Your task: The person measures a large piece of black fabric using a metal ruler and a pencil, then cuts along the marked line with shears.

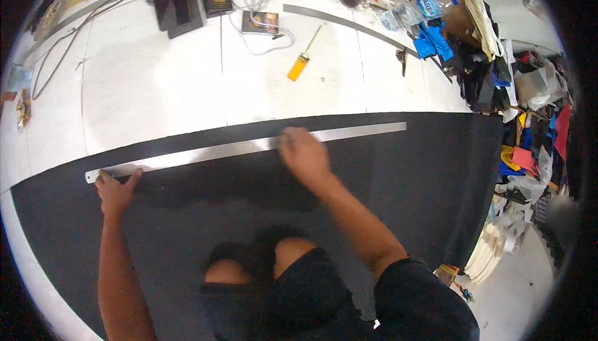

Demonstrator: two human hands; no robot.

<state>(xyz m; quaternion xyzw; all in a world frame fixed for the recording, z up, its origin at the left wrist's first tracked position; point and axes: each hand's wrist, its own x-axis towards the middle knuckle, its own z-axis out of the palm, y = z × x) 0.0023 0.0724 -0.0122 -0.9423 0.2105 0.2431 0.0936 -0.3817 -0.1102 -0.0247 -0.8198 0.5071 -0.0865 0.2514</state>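
A long steel ruler [230, 149] lies slantwise across a large sheet of black fabric [411, 198], near its far edge. At the ruler's left end, my left hand [117, 193] presses down with thumb and fingers spread apart. My right hand [306, 156] is at the ruler's middle, its fingers closed together along the metal. Whatever those fingers hold, if anything, is hidden.
My bent knees [293, 255] rest on the fabric. Beyond it, on the white surface [168, 85], lie a yellow lighter [298, 67], a black device [174, 1], small dark boxes [260, 23] and a plastic bottle [420, 11]. Fabric scraps [520, 157] pile up at right.
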